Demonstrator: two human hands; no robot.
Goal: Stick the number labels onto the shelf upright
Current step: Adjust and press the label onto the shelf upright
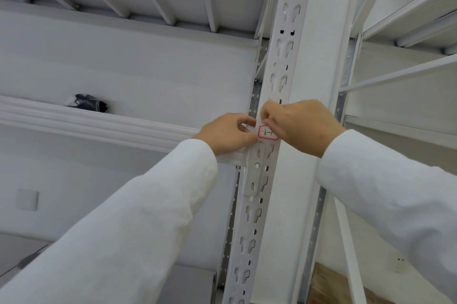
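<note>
1. A dark bag (87, 102) lies on the shelf beam (99, 125) at centre left.
2. The left hand (227, 134), in a white sleeve (138, 217), pinches the left edge of the number label (265, 133) with curled fingers.
3. The red-bordered label, marked "3-1", lies against the slotted shelf upright (262, 180) at frame centre.
4. The right hand (301, 125) pinches the label's upper right edge, covering that corner.
</note>
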